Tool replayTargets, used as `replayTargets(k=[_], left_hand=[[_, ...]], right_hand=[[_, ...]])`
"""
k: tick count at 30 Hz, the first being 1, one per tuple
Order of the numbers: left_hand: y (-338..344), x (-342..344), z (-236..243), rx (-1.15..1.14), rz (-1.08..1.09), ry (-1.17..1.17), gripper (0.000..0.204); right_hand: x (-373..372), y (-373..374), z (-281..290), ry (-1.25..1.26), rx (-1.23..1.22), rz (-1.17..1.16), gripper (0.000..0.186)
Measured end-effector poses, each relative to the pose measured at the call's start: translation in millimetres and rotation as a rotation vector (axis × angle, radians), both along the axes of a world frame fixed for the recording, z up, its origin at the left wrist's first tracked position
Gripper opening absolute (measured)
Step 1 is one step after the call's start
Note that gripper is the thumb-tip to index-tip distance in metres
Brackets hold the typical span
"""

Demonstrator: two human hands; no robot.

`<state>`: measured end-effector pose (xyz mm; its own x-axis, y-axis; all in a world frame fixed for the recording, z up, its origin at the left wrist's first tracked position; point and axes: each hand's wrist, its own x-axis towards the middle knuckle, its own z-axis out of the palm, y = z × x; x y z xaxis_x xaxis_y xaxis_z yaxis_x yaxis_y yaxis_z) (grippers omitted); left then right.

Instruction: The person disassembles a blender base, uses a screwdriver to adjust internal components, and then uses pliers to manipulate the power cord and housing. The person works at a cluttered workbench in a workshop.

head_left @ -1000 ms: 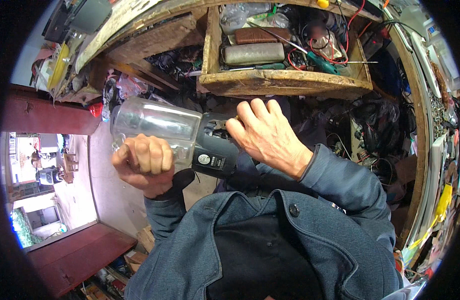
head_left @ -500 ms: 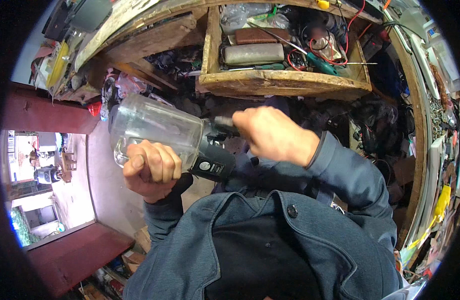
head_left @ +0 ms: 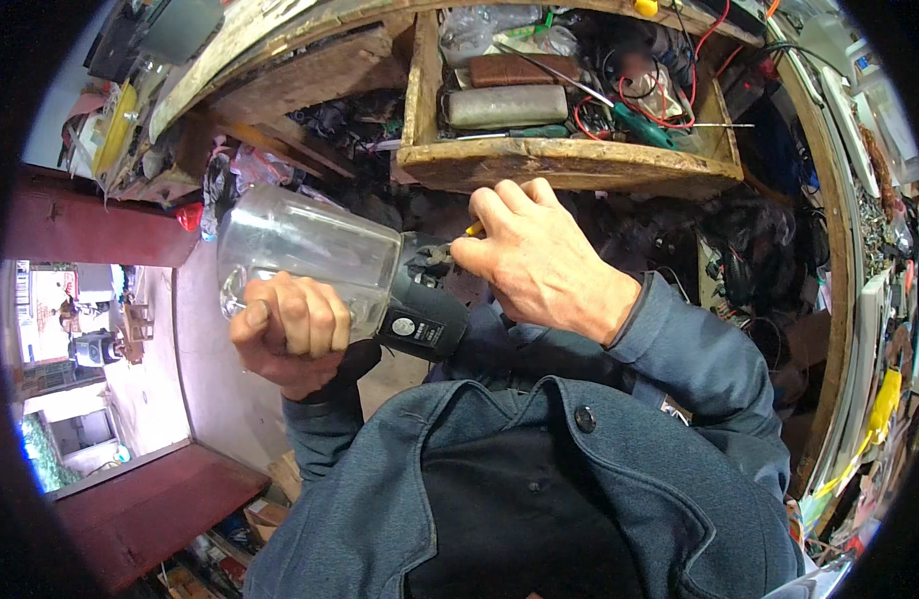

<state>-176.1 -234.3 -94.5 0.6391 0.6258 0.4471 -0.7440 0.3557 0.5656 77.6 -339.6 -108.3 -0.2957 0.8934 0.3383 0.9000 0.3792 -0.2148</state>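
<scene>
A clear blender jar (head_left: 310, 240) with a black base collar (head_left: 425, 317) lies tilted on its side in front of me, its base turned to the right. My left hand (head_left: 295, 329) is closed round the jar's handle. At the base end, my right hand (head_left: 539, 255) is closed, thumb and forefinger pinched together beside the dark underside. A small yellow piece (head_left: 474, 229) pokes out between those fingers; the rest of what they grip is hidden behind the hand.
Ahead, an open wooden drawer (head_left: 569, 165) holds a green-handled screwdriver (head_left: 642, 128), a grey oblong case (head_left: 507, 107), a brown case (head_left: 522, 70) and red wires. Dark clutter (head_left: 749, 235) fills the space below it. A doorway (head_left: 100, 349) is at left.
My right hand has turned and its fingers have shifted at the jar's base, bringing the yellow piece into sight. My left hand and the jar have moved slightly left.
</scene>
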Motion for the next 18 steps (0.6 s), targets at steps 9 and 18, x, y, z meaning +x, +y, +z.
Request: replayTargets(k=[9,18], left_hand=[[-5,5,7,0.073,-0.139,0.067,0.045],[-1,4,4,0.181,-0.088,0.019,0.045]], right_hand=[[6,9,-11,0.349,-0.233,0.064,0.018],[19,-13,15,0.471,-0.466,0.086,0.023]])
